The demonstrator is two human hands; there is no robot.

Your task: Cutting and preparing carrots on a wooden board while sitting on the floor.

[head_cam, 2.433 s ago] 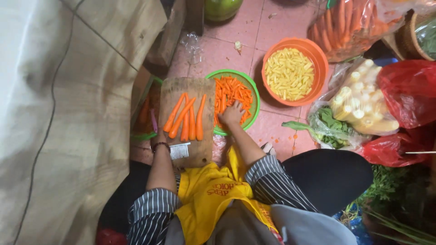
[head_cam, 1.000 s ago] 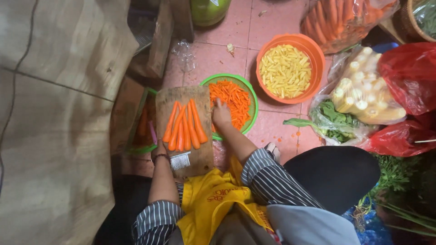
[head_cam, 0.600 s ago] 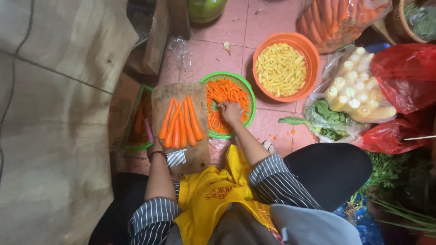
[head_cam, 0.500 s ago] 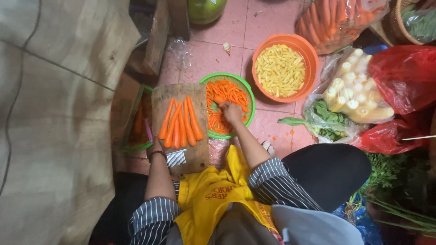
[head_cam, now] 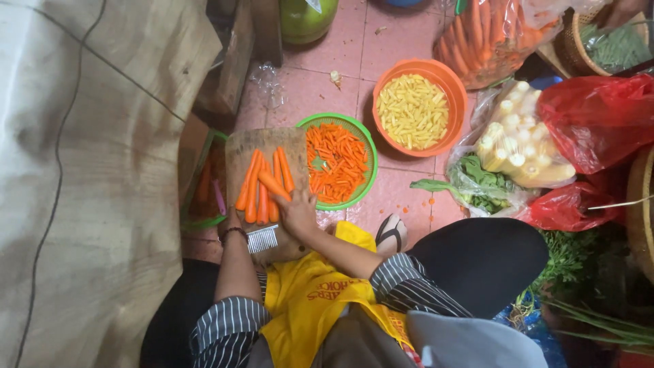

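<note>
Pink tiled floor (head_cam: pixel 402 197), cramped, seen from above; worn wooden chopping board (head_cam: pixel 267 146) laid flat on it, pale sacking to the left.

Right hand (head_cam: pixel 298 210) is closed around one peeled orange carrot stick (head_cam: pixel 273 184), fingers curled and pinching its near end; stick lies diagonally across the other peeled carrot lengths (head_cam: pixel 255 185) lined up on the board. Left hand (head_cam: pixel 234 221) rests at the board's near-left edge, dark bracelet at the wrist; its fingers are mostly hidden, so spread or closed cannot be told. A ridged metal blade (head_cam: pixel 262 238) sits between the two hands, apparently crinkle-cut type; which hand holds it cannot be told.

Green plastic colander of cut carrot strips (head_cam: pixel 338 162) touches the board's right edge. Orange plastic bowl of pale yellow cut pieces (head_cam: pixel 414 109) just beyond. Clear bag of baby corn (head_cam: pixel 519 143) and red plastic bags (head_cam: pixel 598 116) further right.

Handling judgement: carrot is stiff, light, wet-slick once peeled, round so prone to rolling. Best gripped mid-length or at the thick end, pressed flat to the board.
</note>
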